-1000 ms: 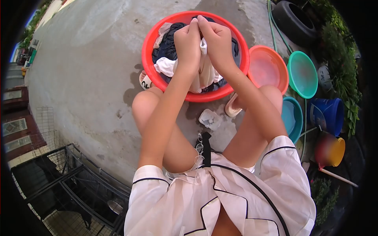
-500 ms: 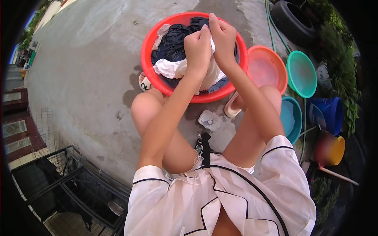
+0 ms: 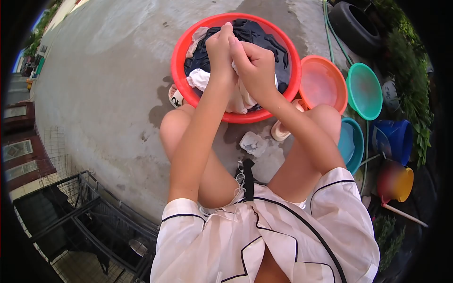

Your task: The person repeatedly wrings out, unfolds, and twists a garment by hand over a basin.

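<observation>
Over the large red basin, my left hand and my right hand are pressed close together, both closed around a white cloth. Its lower folds hang below my fists into the basin; the gripped part is mostly hidden by my fingers. Dark, wet-looking clothes fill much of the basin behind my hands. A white bunched piece lies to the left, and I cannot tell whether it belongs to the same cloth. A pale pinkish cloth rests against the left inner wall.
An orange basin, a green basin, a teal basin and a blue bucket stand to the right. A small translucent container sits between my feet. A tyre and a hose lie beyond; a black metal frame is lower left.
Both hands have moved left and turned against each other, with the right fist now lower and nearer to me. The white cloth is still gripped, and more dark clothing shows at the right.
</observation>
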